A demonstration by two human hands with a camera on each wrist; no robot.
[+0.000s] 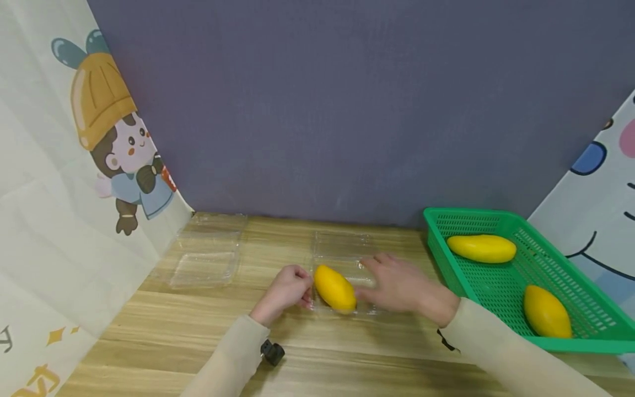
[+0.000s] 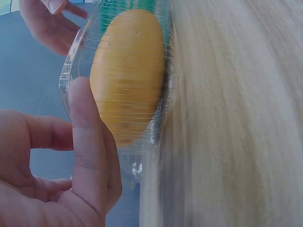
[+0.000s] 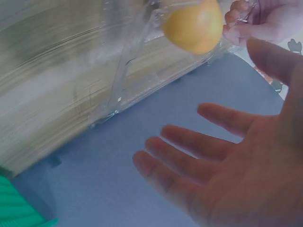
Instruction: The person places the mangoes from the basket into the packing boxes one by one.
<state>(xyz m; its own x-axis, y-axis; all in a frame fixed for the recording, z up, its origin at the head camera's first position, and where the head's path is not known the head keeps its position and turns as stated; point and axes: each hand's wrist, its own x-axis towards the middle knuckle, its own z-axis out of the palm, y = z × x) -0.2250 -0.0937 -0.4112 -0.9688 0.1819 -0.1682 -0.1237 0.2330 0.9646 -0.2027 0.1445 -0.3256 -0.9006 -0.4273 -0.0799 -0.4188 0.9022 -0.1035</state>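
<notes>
A yellow mango [image 1: 335, 289] lies in a clear plastic clamshell box [image 1: 368, 312] at the middle of the table; in the left wrist view the mango [image 2: 130, 75] shows through the box's ribbed wall. My left hand [image 1: 286, 292] pinches the left rim of this box between thumb and fingers, close beside the mango. On the other side, my right hand [image 1: 402, 286] hovers over the box with fingers spread. The right wrist view shows this hand [image 3: 222, 165] holding nothing, its fingers apart from the mango [image 3: 194, 27].
A green plastic basket [image 1: 456, 273] stands at the right, holding two more mangoes, one at the back [image 1: 482, 248] and one in front [image 1: 547, 311]. Another clear clamshell box [image 1: 205, 264] lies open at the left. A grey-blue panel [image 1: 347, 110] rises behind the table.
</notes>
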